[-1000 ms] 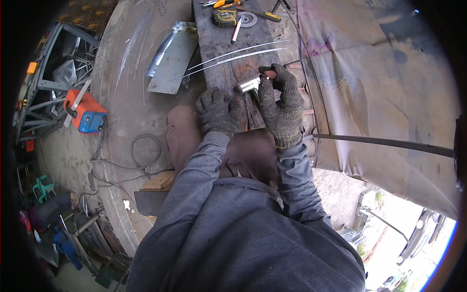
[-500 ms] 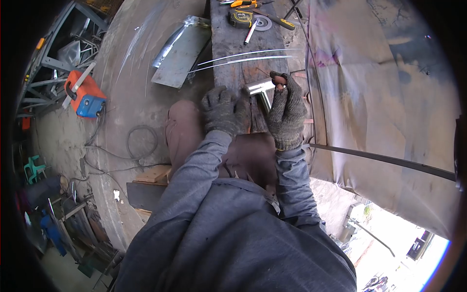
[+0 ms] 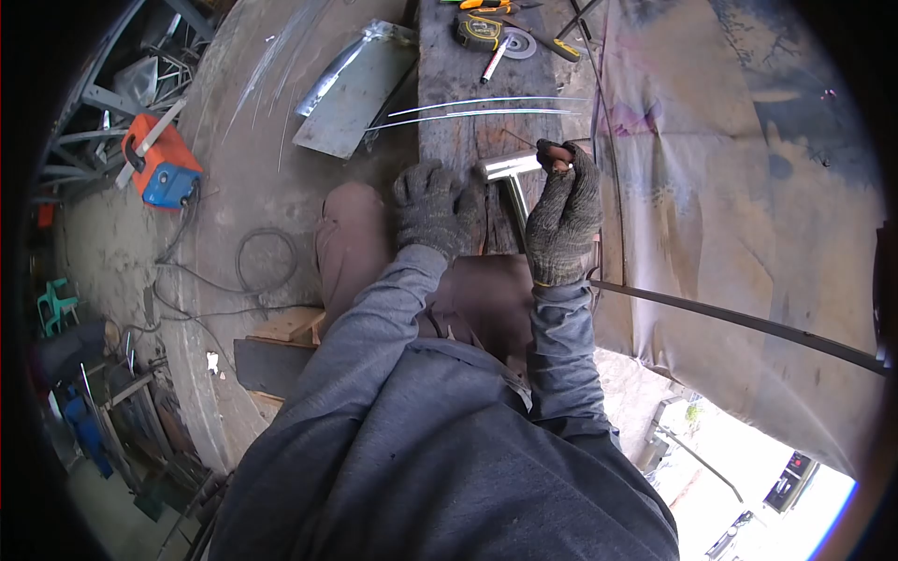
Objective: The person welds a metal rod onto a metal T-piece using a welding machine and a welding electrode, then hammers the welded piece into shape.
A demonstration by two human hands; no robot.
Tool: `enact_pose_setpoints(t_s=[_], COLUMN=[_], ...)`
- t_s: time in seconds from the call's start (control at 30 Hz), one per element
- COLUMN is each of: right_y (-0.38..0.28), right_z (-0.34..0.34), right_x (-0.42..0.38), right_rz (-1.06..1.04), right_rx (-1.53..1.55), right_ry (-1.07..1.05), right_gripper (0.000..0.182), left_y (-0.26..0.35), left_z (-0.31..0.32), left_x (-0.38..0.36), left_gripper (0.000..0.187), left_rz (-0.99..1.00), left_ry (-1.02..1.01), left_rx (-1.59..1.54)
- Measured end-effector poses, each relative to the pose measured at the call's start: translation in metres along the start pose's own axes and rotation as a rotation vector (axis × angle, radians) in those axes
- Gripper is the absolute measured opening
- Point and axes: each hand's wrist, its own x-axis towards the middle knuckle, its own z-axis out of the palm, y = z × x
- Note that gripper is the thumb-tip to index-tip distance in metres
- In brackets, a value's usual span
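My right hand point(image 3: 563, 220), in a dark knitted glove with bare fingertips, is closed in a pinch on a thin rod point(image 3: 520, 139) that points up and left. Just left of it, a shiny T-shaped metal piece point(image 3: 512, 166) lies on the dark wooden plank point(image 3: 449, 79). My left hand point(image 3: 432, 210), gloved too, rests palm down at the plank's left edge beside my knee, fingers slightly bent and apart, with nothing visible in it. Thin metal strips point(image 3: 486, 114) lie across the plank beyond both hands.
A tape measure point(image 3: 478, 31), grey disc point(image 3: 520, 44) and marker point(image 3: 494, 64) lie at the plank's far end. Sheet metal point(image 3: 354, 98) is at its left. An orange-blue machine point(image 3: 164, 164) with a cable stands further left. A dark bar point(image 3: 739, 323) extends right.
The view has shifted slightly, so the plank and tools appear a little further right. Both hands keep nearly the same pose, the right still pinching the thin rod.
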Motion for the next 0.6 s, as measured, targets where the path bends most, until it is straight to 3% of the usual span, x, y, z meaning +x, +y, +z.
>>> enact_pose_setpoints(t_s=[0.27,0.37,0.6], right_y=[0.003,0.004,-0.006], right_z=[-0.001,-0.007,-0.008], right_x=[0.015,0.026,0.007], right_rz=[-0.017,-0.002,-0.077], right_rx=[-0.032,0.074,-0.025], right_ry=[0.0,-0.015,-0.14], right_gripper=[0.021,0.021,0.025], left_y=[0.003,0.003,0.004], left_z=[-0.006,-0.003,-0.005], left_x=[0.004,0.002,0.002], left_gripper=[0.027,0.027,0.022], left_rz=[-0.026,-0.035,0.026], left_ry=[-0.111,-0.077,-0.015], left_rx=[0.014,0.028,0.013])
